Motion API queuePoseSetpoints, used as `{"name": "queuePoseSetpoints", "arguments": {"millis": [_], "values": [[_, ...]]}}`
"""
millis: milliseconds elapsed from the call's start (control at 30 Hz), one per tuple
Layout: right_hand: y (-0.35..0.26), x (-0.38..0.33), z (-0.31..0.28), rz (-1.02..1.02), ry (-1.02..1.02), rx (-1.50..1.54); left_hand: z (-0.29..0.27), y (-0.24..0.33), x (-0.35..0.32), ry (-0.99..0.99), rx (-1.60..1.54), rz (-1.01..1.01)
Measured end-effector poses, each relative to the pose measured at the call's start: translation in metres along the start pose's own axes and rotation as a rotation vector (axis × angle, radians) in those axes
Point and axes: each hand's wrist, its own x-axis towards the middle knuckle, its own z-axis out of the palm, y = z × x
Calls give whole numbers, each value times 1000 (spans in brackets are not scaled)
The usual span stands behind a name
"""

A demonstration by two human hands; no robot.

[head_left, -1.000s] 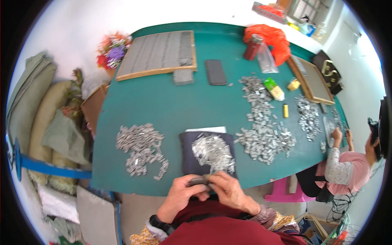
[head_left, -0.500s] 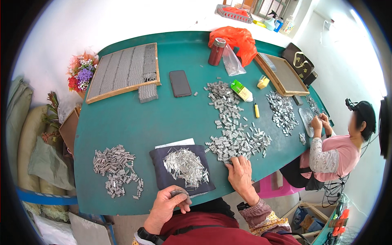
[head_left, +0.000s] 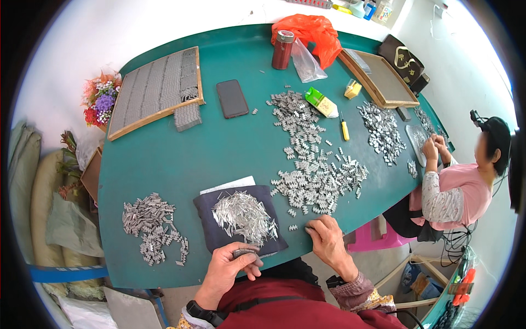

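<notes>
My left hand (head_left: 230, 268) is closed around a small grey metal piece (head_left: 244, 252), just over the near edge of a dark folded cloth (head_left: 204, 211). A heap of thin silvery pins (head_left: 244, 216) lies on that cloth. At the table's near edge is my right hand (head_left: 329, 244), its fingers curled and pressed together; whatever they hold is hidden. One toothed metal piece (head_left: 293, 227) lies to the left of its fingertips. Beyond spreads a large pile of similar toothed metal pieces (head_left: 312, 183). Another pile of grey metal pieces (head_left: 148, 216) sits at the left.
On the green table (head_left: 164, 164) are a wooden-framed tray (head_left: 156, 90) of packed metal rows, a phone (head_left: 232, 98), a red flask (head_left: 282, 49), a green-white carton (head_left: 321, 102) and a yellow-handled screwdriver (head_left: 344, 129). A co-worker (head_left: 455, 192) sits at the right, handling small pieces.
My right hand has drawn back from the pile's near edge toward the table edge, and a single toothed piece now lies apart there. The left hand keeps its piece. The view has shifted slightly.
</notes>
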Motion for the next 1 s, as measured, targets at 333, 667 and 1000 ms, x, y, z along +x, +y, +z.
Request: {"name": "queuePoseSetpoints", "arguments": {"millis": [333, 667, 1000], "values": [[-16, 16, 6, -42, -141, -59, 11, 3, 11, 21, 110, 19], [-63, 22, 15, 320, -25, 662, 32, 5, 31, 155, 152, 110], [-73, 19, 31, 333, -25, 705, 37, 2, 37, 138, 89, 188]]}}
